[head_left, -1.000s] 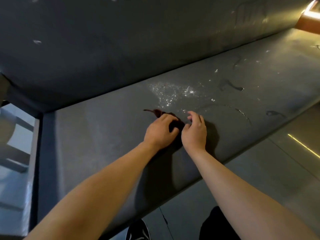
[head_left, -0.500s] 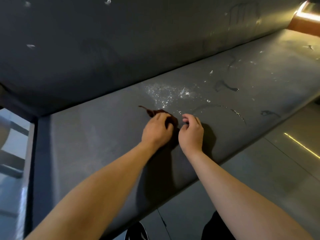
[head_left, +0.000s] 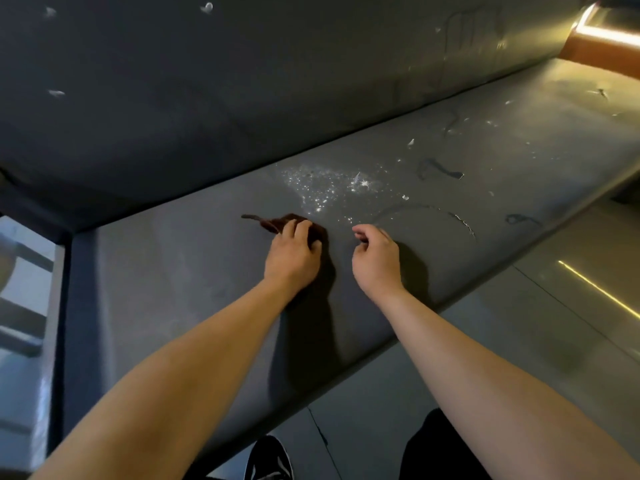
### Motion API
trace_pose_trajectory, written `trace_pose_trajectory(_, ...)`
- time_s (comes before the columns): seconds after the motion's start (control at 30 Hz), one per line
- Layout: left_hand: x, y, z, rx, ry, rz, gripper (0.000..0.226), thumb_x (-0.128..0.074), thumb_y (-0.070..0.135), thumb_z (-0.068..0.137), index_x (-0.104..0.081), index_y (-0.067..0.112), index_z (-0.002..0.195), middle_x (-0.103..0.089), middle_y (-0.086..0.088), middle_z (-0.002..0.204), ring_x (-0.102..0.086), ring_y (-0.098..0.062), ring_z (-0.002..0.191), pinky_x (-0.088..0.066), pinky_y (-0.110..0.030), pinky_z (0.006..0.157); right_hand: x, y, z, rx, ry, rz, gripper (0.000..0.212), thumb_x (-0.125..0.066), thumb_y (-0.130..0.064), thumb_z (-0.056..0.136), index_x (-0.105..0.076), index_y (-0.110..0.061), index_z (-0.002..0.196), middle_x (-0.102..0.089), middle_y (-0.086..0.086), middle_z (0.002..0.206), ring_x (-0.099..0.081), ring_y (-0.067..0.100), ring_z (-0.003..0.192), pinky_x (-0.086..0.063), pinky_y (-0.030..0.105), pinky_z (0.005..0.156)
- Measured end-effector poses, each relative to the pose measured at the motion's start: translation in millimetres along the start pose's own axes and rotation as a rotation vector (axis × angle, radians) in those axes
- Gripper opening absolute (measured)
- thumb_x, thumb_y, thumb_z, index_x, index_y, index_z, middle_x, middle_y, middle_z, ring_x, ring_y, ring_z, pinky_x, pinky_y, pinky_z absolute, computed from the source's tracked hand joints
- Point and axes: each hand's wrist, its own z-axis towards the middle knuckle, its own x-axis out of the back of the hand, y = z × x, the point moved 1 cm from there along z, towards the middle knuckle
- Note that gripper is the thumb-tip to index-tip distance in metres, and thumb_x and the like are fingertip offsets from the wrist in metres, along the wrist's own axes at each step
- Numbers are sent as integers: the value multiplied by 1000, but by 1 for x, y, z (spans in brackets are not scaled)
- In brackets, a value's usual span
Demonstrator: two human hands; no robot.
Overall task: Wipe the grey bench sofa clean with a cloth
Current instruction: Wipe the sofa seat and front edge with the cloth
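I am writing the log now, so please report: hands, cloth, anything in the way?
Left hand grips cloth on grey seat. Right hand curled, off cloth, empty. Droplets just ahead, unwiped.

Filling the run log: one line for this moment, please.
left hand grips cloth on sofa seat | right hand curled, apart from cloth | droplets unwiped

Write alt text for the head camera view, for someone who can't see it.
A person's left hand grips a dark cloth on the seat of a grey bench sofa, just short of a patch of glistening specks. The right hand is beside it, fingers curled, apart from the cloth.
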Motion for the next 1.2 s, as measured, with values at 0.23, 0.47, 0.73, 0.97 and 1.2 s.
trace_pose_trajectory(0.23, -25, 57, -43, -220, -71, -28, 43, -51, 36, 101, -48, 27, 142, -49, 1, 146, -51, -23, 129, -44, -39, 106, 42, 31, -14, -11, 42, -516, 36, -50, -26, 100, -60, -23, 135, -53, 0, 141, -43, 22, 134, -34, 43, 109)
trace_pose_trajectory(0.47, -11, 53, -48, -365, -158, 66, 45, -54, 31, 101, -46, 34, 145, -43, 9, 153, -47, -18, 135, -43, -39, 107, 40, 50, -25, 83, 59, -417, 37, -45, -21, 105, -60, -16, 138, -55, 3, 147, -41, 21, 142, -32, 39, 119)
trace_pose_trajectory(0.73, -13, 36, -28, -19, -9, -25, 46, -47, 34, 103, -43, 23, 148, -42, -5, 153, -48, -28, 133, -44, -45, 109, 38, 56, -24, 74, 96, -318, 36, -46, -21, 104, -64, -16, 135, -56, 1, 145, -42, 20, 141, -35, 38, 118)
trace_pose_trajectory(0.97, -48, 103, -73, -227, -83, -76, 41, -48, 29, 100, -48, 27, 141, -52, 0, 142, -55, -24, 123, -49, -43, 100, 51, 51, -25, -43, 76, 23, 42, -43, -2, 101, -62, -18, 135, -62, -1, 133, -50, 16, 130, -41, 26, 108)
trace_pose_trajectory(1.2, -36, 120, -84, -305, -143, -368, 44, -57, 10, 95, -52, 23, 136, -59, 2, 130, -58, -15, 115, -48, -30, 95, 73, 43, -36, -133, 109, 347, 29, -47, -14, 104, -56, -24, 129, -60, -2, 121, -58, 12, 112, -42, 10, 85)
